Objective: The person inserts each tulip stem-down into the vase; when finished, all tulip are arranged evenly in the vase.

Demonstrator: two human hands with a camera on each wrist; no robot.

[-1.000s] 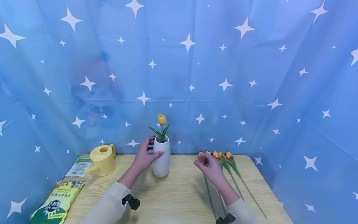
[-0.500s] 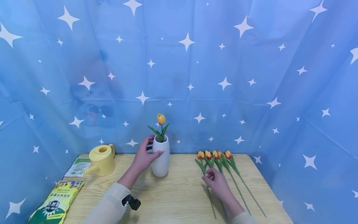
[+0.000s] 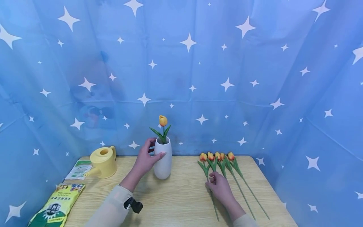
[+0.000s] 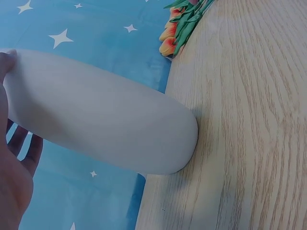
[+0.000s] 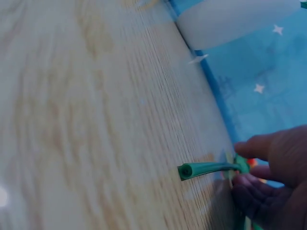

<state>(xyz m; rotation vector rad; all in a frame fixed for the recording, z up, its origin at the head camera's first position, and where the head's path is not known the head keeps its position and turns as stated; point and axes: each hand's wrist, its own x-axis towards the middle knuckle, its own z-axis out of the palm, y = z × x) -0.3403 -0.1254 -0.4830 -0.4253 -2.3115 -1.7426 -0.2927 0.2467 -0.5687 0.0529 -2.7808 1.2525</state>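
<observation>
My left hand (image 3: 146,160) holds a white vase (image 3: 163,165) upright on the table, thumb across its front and fingers behind. One yellow-orange tulip (image 3: 163,121) with green leaves stands in the vase. On the right, my right hand (image 3: 223,190) is at the leftmost tulip (image 3: 203,157) of a row, pinching its stem between thumb and fingers. In the right wrist view the cut end of that green stem (image 5: 206,168) points out from the fingers. Several more tulips (image 3: 238,171) lie beside it, blooms toward the curtain; my hand partly hides their stems.
A yellow watering can (image 3: 104,164) stands at the back left of the wooden table (image 3: 175,201). Beside it lie a white and green packet (image 3: 80,170) and a yellow-green bag (image 3: 58,205). A blue curtain (image 3: 181,78) with white stars hangs behind the table.
My right hand has moved down from over the tulip blooms to the leftmost tulip's stem, and its fingers have come together there. The left hand stays on the vase.
</observation>
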